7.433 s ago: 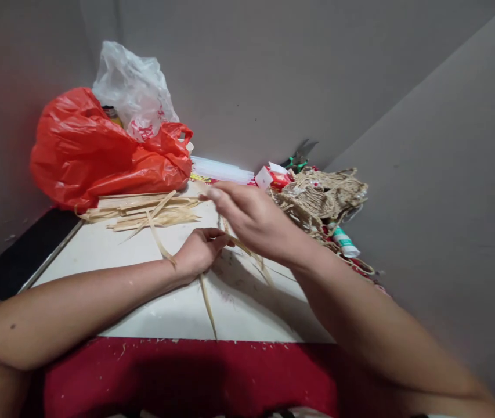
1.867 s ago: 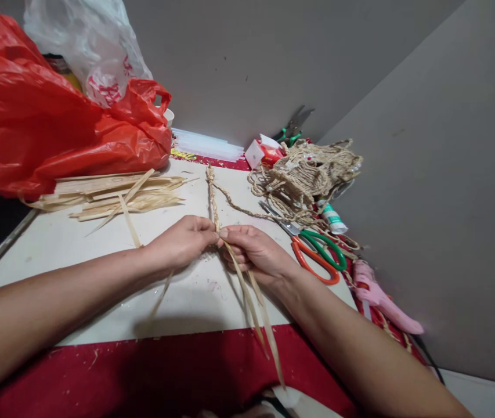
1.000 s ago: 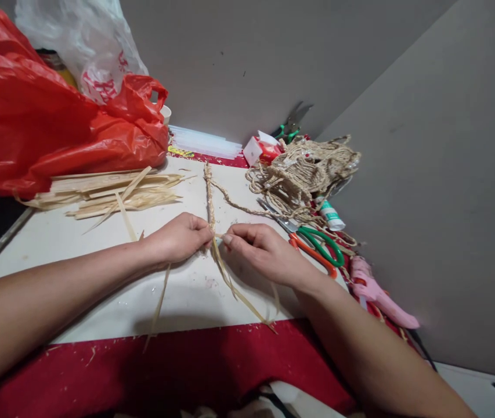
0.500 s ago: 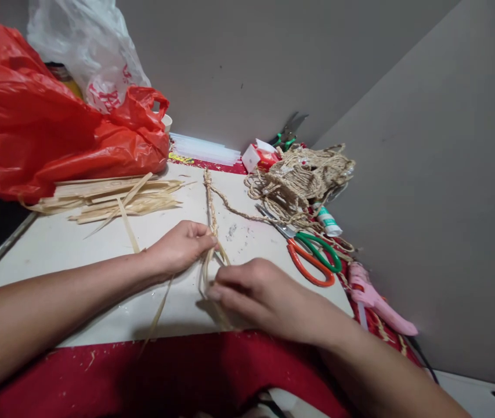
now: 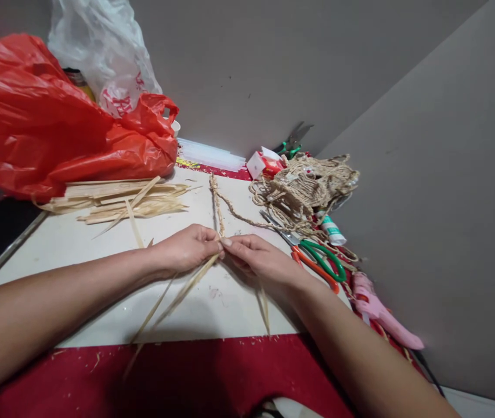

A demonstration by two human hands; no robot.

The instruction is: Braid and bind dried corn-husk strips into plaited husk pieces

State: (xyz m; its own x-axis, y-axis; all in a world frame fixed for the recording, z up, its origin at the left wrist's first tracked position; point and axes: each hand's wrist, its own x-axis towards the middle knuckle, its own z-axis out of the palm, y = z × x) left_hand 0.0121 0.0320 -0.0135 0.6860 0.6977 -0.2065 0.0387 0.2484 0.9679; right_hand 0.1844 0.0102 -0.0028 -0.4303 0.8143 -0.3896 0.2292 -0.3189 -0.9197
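Observation:
A braided straw cord [image 5: 217, 203] runs down the white board [image 5: 77, 313] to my two hands. My left hand [image 5: 197, 247] is closed, pinching the lower end of the braid. Against it, my right hand [image 5: 251, 252] is also closed, with thumb and fingertips on the straw strands at the same spot. Loose strands [image 5: 186, 285] fan out below my left hand toward the board's front edge, and another strand [image 5: 264, 307] hangs beneath my right hand. From the braid's upper part, a thin twisted cord [image 5: 247, 219] leads right to a coiled bundle [image 5: 308, 188].
Flat straw strips [image 5: 120, 197] lie at the back left beside a red plastic bag [image 5: 47, 128]. Scissors [image 5: 317, 261] with green and orange handles rest right of my right hand. Beyond them are a white-green roll [image 5: 332, 229] and a pink glue gun [image 5: 382, 313].
My right hand has moved up and inward to meet my left hand at the braid's end. The loose strands now spread apart, to the left and right. The view has shifted slightly.

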